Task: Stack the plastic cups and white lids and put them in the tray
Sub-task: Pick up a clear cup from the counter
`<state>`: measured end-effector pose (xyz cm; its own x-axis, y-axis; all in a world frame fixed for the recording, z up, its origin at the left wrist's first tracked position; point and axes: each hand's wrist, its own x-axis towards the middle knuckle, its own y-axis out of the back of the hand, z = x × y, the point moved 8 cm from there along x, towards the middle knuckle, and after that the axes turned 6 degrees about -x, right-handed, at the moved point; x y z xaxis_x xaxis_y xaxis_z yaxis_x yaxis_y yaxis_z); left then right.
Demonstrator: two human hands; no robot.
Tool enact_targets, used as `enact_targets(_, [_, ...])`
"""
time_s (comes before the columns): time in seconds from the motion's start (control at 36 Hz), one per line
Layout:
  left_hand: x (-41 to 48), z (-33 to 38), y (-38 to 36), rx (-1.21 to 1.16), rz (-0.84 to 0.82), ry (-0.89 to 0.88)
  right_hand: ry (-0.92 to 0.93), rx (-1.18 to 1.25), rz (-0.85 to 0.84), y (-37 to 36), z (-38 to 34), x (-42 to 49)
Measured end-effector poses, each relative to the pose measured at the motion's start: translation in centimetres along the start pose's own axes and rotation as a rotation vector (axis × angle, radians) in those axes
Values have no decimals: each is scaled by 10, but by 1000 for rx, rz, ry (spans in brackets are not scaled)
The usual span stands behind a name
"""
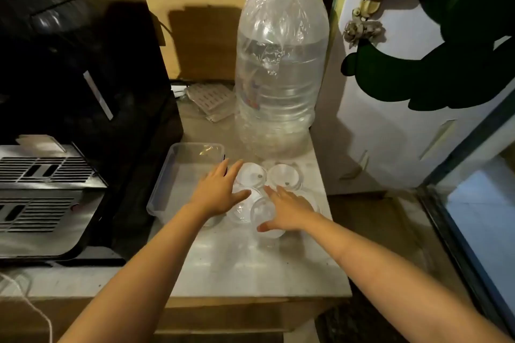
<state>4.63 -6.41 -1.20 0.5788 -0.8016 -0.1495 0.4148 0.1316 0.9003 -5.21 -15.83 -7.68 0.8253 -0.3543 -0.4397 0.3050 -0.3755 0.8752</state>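
Observation:
Two white lids (250, 175) (284, 175) lie side by side on the marble counter, just in front of the big bottle. Nearer to me stand several clear plastic cups (241, 210). My right hand (289, 210) is wrapped around one clear cup (263, 213), thumb on its near side. My left hand (217, 192) hovers flat with fingers spread, between the tray and the left lid, holding nothing. A clear rectangular tray (172, 172) sits to the left of the cups with nothing in it.
A large water bottle (281, 69) with a green cap stands behind the lids. A black coffee machine with a metal drip grate (47, 175) fills the left side. The counter's right edge (338, 245) drops off beside a white door.

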Motion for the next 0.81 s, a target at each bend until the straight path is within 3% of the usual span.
enact_targets(0.5, [-6, -18, -6, -236, 15, 25, 23, -39, 73, 3, -14, -2])
enact_targets(0.69, [-5, -10, 9, -798, -16, 65, 61, 84, 226, 69, -14, -15])
enact_targets(0.81, [-4, -3, 11, -1124, -88, 98, 123, 339, 289, 106, -18, -22])
